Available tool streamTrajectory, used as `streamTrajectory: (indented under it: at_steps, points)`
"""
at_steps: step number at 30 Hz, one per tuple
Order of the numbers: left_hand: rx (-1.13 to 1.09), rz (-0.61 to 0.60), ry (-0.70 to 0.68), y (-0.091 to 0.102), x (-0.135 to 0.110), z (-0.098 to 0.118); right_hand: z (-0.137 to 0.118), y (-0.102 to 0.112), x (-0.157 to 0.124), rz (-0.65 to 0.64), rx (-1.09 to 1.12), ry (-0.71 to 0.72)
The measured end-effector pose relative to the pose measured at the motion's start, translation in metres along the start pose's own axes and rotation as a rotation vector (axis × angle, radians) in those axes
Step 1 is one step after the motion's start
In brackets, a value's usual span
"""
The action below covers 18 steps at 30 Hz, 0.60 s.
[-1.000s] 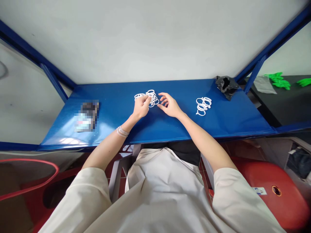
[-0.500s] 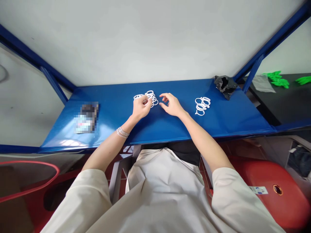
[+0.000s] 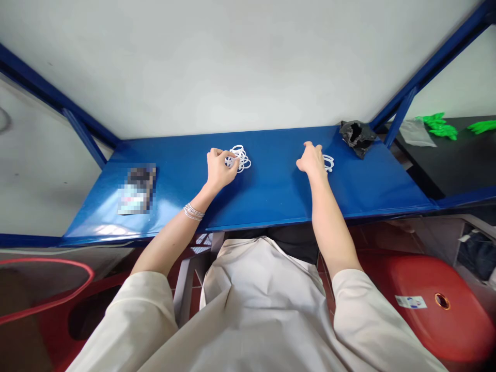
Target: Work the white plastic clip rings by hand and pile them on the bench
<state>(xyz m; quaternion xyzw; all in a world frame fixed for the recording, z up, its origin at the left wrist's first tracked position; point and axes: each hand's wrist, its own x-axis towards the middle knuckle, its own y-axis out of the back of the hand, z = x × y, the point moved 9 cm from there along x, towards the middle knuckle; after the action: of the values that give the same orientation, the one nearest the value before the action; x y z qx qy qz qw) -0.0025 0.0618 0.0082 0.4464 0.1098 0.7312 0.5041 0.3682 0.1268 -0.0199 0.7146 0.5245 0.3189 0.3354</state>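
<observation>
Left hand (image 3: 220,169): closed, fingertips pinched into the left edge of a loose pile of white plastic rings (image 3: 241,159), apparently gripping at least one ring; the exact count cannot be determined. This pile lies near the middle of the blue steel shelf (image 3: 271,199), touching the hand on its right side.

Right hand (image 3: 312,160): fingers curled downward, resting on a second pile of white plastic rings (image 3: 329,163) right of centre on the shelf. The hand covers most of that pile, and whether it grips any ring cannot be told.

Also noted on the shelf: a pixelated packet (image 3: 136,189) toward its left end and a crumpled black plastic bag (image 3: 357,138) at its far right corner. Silver bangles (image 3: 193,212) are worn on the left wrist.
</observation>
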Motion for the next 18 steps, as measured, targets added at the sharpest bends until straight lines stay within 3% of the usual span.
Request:
streamTrajectory:
  at_steps: [3,10,18]
  points:
    - [0.009,-0.005,0.025,0.000,-0.001,-0.004,-0.021,-0.011,-0.008,-0.049,0.040,0.141]
    - [0.004,-0.004,0.056,0.002,-0.001,-0.004,-0.099,-0.022,-0.052,-0.184,0.196,0.537]
    - [-0.013,-0.020,-0.054,0.009,-0.008,0.030,-0.129,-0.036,-0.083,-0.461,0.402,0.663]
